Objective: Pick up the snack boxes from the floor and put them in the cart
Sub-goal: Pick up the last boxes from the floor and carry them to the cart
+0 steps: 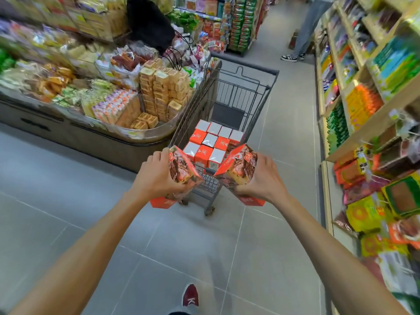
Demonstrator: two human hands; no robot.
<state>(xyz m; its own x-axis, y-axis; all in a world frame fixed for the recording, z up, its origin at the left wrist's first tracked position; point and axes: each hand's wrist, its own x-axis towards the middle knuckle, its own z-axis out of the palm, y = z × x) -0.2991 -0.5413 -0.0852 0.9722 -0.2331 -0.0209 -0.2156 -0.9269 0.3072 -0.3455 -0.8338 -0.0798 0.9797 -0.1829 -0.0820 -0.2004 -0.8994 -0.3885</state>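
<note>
Grey tiled floor (204, 246) runs down a shop aisle, with wooden shelves (372, 126) of bright packets along the right and a low display bin (102, 142) heaped with wrapped biscuits and cakes on the left. Between them stands a dark wire cart (238, 92), its near end facing the person. Inside it, a block of orange-and-white boxes (211, 142) is packed tightly in rows at the near end of the basket, while the far part of the basket floor shows bare. Both arms reach forward, and each holds one snack box in the air just in front of the cart's near end, clear of the floor. The left grip (156, 176) is clamped around the left box (181, 171), fingers curled over its side and its orange end pointing down. The right grip (263, 176) is wrapped in the same way around the right box (238, 167). Their printed faces turn inward towards each other; the two boxes are near but apart, with the cart's wire showing in the gap. One dark red shoe (190, 295) shows on the tiles at the bottom edge. Far up the aisle another person's legs (304, 37) stand by the shelves, and a black bag (147, 21) sits above the bin.
</note>
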